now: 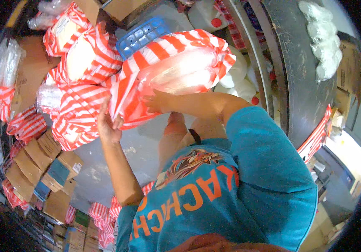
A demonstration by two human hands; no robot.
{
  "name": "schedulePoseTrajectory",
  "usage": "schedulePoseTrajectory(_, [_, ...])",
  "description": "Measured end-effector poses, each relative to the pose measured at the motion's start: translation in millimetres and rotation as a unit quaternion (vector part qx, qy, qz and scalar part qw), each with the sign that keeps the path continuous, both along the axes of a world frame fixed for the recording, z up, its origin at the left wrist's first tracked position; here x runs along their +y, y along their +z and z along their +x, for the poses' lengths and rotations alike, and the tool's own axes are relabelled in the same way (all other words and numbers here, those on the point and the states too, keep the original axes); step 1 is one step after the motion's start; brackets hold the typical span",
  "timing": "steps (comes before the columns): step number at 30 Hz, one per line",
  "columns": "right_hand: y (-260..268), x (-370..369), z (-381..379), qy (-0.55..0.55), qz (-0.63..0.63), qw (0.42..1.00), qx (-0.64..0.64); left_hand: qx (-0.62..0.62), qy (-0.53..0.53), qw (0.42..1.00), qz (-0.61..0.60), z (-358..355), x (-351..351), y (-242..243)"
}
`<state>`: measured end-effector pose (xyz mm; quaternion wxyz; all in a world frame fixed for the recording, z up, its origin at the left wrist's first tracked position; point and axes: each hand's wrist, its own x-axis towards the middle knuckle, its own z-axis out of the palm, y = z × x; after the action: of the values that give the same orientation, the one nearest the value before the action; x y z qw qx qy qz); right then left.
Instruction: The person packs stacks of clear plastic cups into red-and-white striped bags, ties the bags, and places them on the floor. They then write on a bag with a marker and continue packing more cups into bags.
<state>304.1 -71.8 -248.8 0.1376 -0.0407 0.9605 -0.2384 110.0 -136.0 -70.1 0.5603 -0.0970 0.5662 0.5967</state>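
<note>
A large red-and-white striped plastic bag (155,53) lies before me, with clear plastic-wrapped goods (186,72) showing through its thin side. My right hand (158,101) rests on the near side of this bag, its fingers spread against the plastic. At the bag's left end is my left hand (109,126), palm turned up and some fingers bent at the bag's corner. Whether those fingers grip the plastic is unclear. More striped bags (83,97) are heaped just left of both hands, one with clear plastic sleeves (49,98) sticking out.
A blue plastic crate (144,34) stands behind the large bag. White jugs with red caps (240,89) sit under a dark metal table (306,72) on the right. Wrapped white containers (323,41) lie on that table. Cardboard boxes (35,154) crowd the grey floor (105,167) at left.
</note>
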Motion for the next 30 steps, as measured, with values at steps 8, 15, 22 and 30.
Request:
schedulePoseTrajectory(8, [11, 51, 91, -0.428, -0.043, 0.897, 0.097, 0.098, -0.195, 0.976, 0.008, -3, -1, 3])
schedulePoseTrajectory(15, [-9, 118, 219, -0.753, -0.123, 0.569, -0.306, 0.185, -0.564, 0.800, -0.090, 21, -19, -78])
schedulePoseTrajectory(22, [-39, 109, 226, -0.852, 0.018, 0.454, -0.261, 0.433, -0.566, 0.680, -0.171, 37, -32, -135])
schedulePoseTrajectory(30, [16, 144, 270, -0.814, -0.461, 0.307, 0.176, 0.436, -0.552, 0.701, -0.119, 5, -36, -129])
